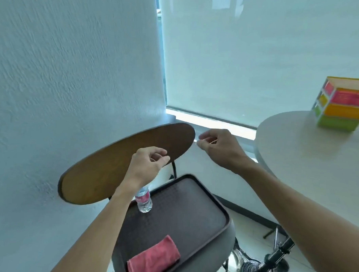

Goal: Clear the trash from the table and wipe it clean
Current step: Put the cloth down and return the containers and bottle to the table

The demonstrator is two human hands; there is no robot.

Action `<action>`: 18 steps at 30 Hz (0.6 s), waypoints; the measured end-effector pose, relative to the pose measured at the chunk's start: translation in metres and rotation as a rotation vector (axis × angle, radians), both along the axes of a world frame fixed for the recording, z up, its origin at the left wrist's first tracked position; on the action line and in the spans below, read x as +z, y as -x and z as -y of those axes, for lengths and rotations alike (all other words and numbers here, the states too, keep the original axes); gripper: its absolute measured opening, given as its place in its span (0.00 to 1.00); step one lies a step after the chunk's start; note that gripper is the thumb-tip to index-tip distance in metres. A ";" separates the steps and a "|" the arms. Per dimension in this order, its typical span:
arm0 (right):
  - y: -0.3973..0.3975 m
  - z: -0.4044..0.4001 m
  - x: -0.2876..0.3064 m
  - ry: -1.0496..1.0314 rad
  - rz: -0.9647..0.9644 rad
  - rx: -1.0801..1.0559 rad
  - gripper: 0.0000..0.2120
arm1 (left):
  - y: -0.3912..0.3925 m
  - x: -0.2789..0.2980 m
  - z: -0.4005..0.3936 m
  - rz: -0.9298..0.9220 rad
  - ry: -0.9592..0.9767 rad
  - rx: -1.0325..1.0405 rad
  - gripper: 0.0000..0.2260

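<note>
Both hands raised and empty above a stool-borne tray; clearing appears unstarted or between items.

Left hand (151,159) hangs over the wooden chair back (119,166), fingers loosely curled, holding nothing; right hand (217,145) hovers off the chair back's far end, fingers likewise loosely curled, nothing visibly held. Dark brown tray (218,217) rests on a grey stool (214,254); within it, a clear water bottle (144,201) with red label lies near the far-left corner, and a folded red cloth (154,258) sits against the near edge. Round table (309,162) to the right carries a multicoloured drawer box (342,104) near its far edge; no trash discernible on its visible part. Judgement: next move calls for reaching down for the cloth to wipe the tabletop.
</note>
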State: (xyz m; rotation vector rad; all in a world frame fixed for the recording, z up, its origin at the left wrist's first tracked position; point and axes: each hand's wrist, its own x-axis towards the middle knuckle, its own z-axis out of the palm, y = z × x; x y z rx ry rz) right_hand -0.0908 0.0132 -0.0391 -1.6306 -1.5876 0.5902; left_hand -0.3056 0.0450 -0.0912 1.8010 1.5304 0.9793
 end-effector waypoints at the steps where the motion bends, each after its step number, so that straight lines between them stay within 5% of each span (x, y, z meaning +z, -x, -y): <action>1: 0.011 -0.002 -0.005 0.020 -0.012 0.016 0.07 | 0.012 -0.006 0.002 -0.005 0.013 0.020 0.05; 10: 0.089 -0.019 -0.059 0.141 -0.020 0.175 0.11 | 0.090 -0.063 0.014 0.023 0.123 0.176 0.03; 18: 0.136 -0.038 -0.138 0.333 0.072 0.235 0.24 | 0.131 -0.134 0.006 0.007 0.334 0.218 0.14</action>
